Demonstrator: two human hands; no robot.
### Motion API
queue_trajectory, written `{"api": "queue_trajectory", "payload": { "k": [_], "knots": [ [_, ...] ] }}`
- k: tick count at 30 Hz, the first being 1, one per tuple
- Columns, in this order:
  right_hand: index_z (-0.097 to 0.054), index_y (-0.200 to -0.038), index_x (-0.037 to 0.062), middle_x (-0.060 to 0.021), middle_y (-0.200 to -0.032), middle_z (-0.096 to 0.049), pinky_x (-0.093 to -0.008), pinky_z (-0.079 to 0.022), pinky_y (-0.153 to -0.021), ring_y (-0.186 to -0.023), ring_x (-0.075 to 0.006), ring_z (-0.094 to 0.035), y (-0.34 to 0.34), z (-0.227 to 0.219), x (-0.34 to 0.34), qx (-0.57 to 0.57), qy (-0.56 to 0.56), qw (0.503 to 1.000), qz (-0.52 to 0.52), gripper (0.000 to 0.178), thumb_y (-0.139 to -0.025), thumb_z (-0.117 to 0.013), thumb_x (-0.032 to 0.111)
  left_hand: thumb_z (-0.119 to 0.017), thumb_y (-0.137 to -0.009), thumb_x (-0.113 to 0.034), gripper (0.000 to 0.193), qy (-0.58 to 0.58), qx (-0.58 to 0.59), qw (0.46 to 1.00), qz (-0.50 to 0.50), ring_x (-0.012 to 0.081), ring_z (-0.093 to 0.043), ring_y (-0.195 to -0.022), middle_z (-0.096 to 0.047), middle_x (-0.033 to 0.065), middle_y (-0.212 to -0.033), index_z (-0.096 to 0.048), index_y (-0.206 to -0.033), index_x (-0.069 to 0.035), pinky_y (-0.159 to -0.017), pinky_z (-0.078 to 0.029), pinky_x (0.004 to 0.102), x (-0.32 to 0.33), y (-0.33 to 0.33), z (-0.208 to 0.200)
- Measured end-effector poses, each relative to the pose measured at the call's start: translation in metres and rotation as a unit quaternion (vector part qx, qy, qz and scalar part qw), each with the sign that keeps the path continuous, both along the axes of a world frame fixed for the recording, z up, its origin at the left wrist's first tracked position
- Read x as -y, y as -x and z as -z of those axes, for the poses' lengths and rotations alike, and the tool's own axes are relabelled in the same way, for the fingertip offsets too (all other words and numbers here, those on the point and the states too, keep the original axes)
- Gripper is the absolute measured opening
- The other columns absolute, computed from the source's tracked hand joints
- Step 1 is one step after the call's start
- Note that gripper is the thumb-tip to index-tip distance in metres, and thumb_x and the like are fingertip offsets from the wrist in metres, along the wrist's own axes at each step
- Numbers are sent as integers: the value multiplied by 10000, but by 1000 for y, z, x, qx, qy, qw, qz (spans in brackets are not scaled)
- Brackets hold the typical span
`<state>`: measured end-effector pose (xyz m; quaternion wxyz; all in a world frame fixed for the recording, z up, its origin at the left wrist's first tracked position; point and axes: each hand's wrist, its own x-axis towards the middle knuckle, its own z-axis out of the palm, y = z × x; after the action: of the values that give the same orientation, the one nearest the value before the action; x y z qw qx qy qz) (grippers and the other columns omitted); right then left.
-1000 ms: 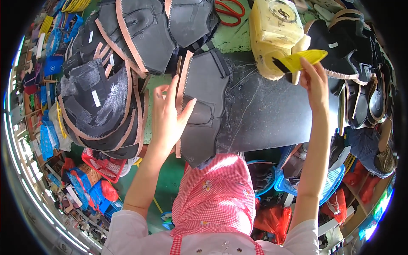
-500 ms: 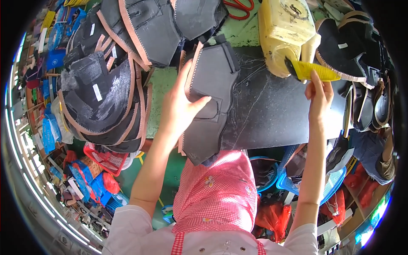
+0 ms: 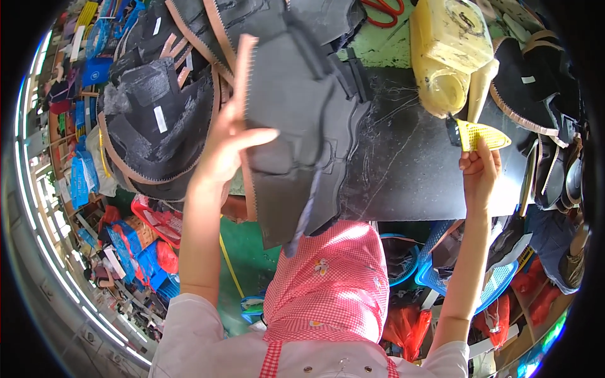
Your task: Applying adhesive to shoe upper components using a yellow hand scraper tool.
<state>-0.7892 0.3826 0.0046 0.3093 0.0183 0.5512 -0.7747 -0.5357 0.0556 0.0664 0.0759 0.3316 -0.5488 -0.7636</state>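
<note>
Head view: left hand (image 3: 219, 151) grips tan-edged black leathery panel (image 3: 283, 94) rightward of it, long axis fore-aft; right hand (image 3: 481, 179) pinches yellow perforated brush (image 3: 477, 133).

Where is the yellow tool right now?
In the head view, the yellow tool is right of centre, in the grip of the right hand, just below the yellow container.

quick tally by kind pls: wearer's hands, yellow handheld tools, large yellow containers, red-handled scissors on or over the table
Hands (left hand, right hand): 2
Yellow handheld tool: 1
Large yellow container: 1
Red-handled scissors: 1
Total: 5
</note>
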Motion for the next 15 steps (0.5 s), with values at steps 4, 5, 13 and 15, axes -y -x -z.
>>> {"api": "queue_trajectory", "payload": {
  "k": [4,5,13,15],
  "knots": [
    [-635,-1028,3,-121,-892,-702,-286,-561,-583,-694,-184,-691,-58,-21,51,-54,-26,995,-82,145,-910,-634,88,-723,-760,14,901,322,2,946,37,253,-259,-1430,-248,171,-1546,-217,-1504,-38,-1154,-232,370,-31,7,41],
    [-621,-1046,24,-106,-911,-696,-312,-566,-608,-712,-204,-692,-73,-18,65,-81,-46,986,-141,136,-921,-614,77,-716,-758,25,918,324,-26,945,30,260,-226,-1448,-206,177,-1568,-195,-1512,-44,-1161,-221,376,-34,6,46],
    [-699,-967,30,-90,-880,-691,-244,-494,-578,-665,-159,-629,-95,-19,120,-411,-189,874,-177,138,-835,-677,-2,-722,-763,-49,777,413,55,907,55,320,-485,-1280,-488,168,-1401,-381,-1456,-132,-1050,-394,388,-41,8,42],
    [-697,-953,30,-80,-829,-671,-277,-479,-555,-628,-146,-600,-87,-14,125,-459,-212,859,-83,124,-835,-670,7,-721,-754,-38,781,416,60,906,47,330,-501,-1263,-499,175,-1387,-386,-1453,-134,-1029,-413,389,-45,6,42]
  ]
}}
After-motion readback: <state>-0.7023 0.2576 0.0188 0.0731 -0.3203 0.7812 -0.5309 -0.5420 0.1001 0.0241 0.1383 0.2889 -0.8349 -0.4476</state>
